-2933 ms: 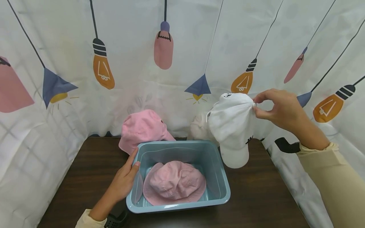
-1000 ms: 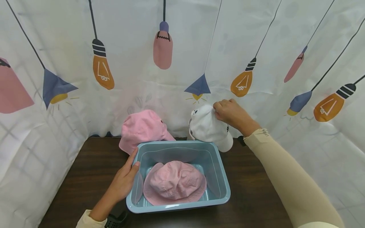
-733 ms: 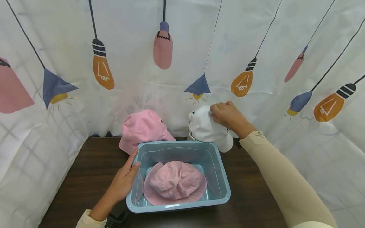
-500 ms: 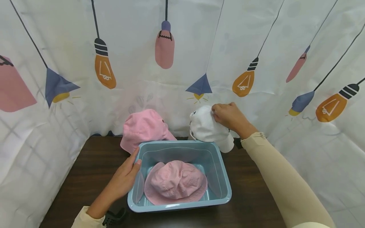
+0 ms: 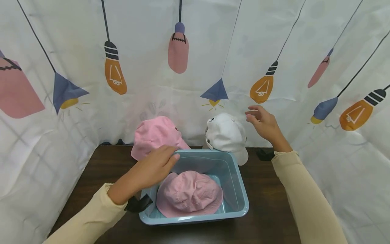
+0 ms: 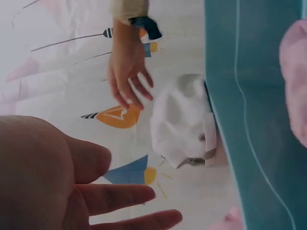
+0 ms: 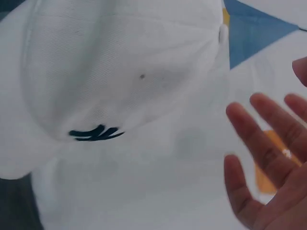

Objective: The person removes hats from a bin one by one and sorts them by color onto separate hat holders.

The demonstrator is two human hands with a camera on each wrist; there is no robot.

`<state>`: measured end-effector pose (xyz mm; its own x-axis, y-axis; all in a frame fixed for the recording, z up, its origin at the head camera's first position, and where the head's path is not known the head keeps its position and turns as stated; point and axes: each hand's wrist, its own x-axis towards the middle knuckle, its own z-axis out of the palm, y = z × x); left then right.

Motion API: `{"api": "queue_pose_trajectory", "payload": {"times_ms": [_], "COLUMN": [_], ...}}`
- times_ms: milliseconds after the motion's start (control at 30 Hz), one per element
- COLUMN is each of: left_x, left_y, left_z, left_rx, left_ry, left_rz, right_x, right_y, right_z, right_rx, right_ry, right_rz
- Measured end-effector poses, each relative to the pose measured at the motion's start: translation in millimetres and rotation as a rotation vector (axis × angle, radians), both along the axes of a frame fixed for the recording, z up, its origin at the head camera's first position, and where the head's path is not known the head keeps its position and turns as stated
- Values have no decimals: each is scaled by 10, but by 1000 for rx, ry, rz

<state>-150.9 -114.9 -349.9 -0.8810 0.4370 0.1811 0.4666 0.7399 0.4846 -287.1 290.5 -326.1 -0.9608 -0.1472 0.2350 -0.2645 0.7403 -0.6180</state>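
A white cap (image 5: 225, 133) sits behind the back right corner of the blue basin (image 5: 240, 189), its brim toward the right front. To its right my right hand (image 5: 264, 123) hovers apart from it, fingers loosely spread and holding nothing, as the right wrist view also shows. My left hand (image 5: 153, 166) is over the basin's left side with relaxed fingers; the left wrist view shows nothing in its grasp. Inside the basin lies a pink bucket hat (image 5: 192, 193). Behind the basin's back left stands a pink cap (image 5: 156, 135), partly covered by the left hand.
The basin stands on a dark wooden table (image 5: 262, 203). A white curtain (image 5: 146, 51) printed with hanging lamps closes off the back and sides. Something pale shows low behind the white cap, mostly hidden.
My right hand lowered the white cap behind the basin, then released it and drew away to the right. My left hand has let go of the basin's left rim and moved up and right.
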Motion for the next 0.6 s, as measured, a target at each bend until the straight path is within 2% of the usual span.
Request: {"api": "queue_pose_trajectory", "payload": {"times_ms": [100, 200, 300, 467, 533, 600], "left_x": [-307, -595, -829, -1099, -1180, -1249], "left_y": [130, 261, 396, 659, 778, 888], "left_z": [135, 230, 263, 188, 127, 56], "left_rx": [72, 89, 122, 350, 450, 494], "left_ry": [-93, -196, -327, -580, -661, -717], "left_rz": [-45, -19, 25, 105, 141, 183], "right_x": [53, 81, 103, 175, 228, 284], "right_y": [162, 365, 569, 797, 837, 855], "right_z": [-138, -357, -605, -1004, -1163, -1327], "right_rx": [-94, -200, -301, -438, -479, -537], "right_ry": [-116, -238, -347, -539, -632, -726], "right_rz": [-75, -122, -160, -175, -177, -176]}}
